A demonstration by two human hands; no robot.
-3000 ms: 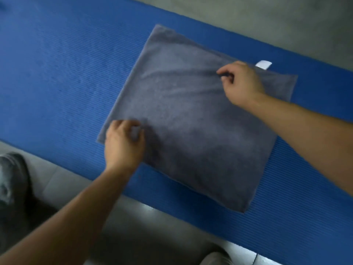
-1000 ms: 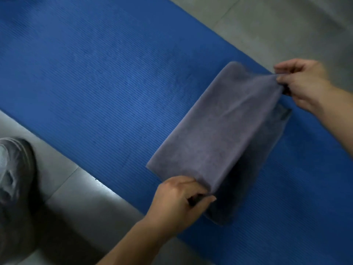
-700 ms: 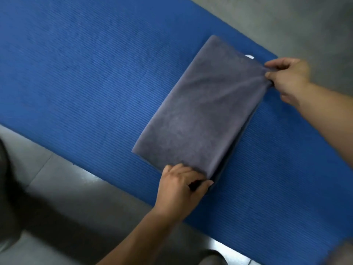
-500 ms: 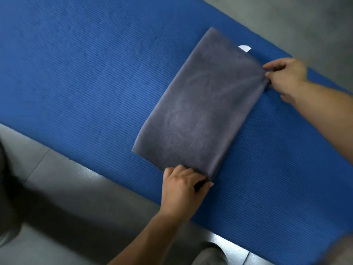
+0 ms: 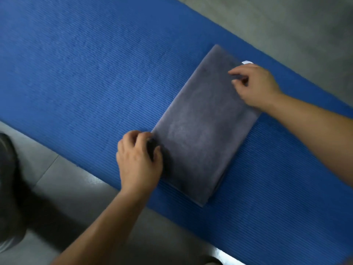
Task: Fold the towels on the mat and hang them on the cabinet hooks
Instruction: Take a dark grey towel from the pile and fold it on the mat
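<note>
Blue foam mat [image 5: 95, 73]: folded grey towel [image 5: 200, 134] now flat; left hand [image 5: 137, 161], right hand [image 5: 256, 85] shift, each grip pinching cloth; next fold likely.

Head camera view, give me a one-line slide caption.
Folded grey towel on a blue mat, the left hand and right hand pinching its opposite ends.

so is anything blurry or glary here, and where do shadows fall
Head view: soft all over, left hand and right hand smeared by motion; the left hand casts a dark shadow on the grey towel; a bright glare patch sits on the floor beside the near edge of the blue mat; the dark shape at the left edge is too blurred to identify.
</note>
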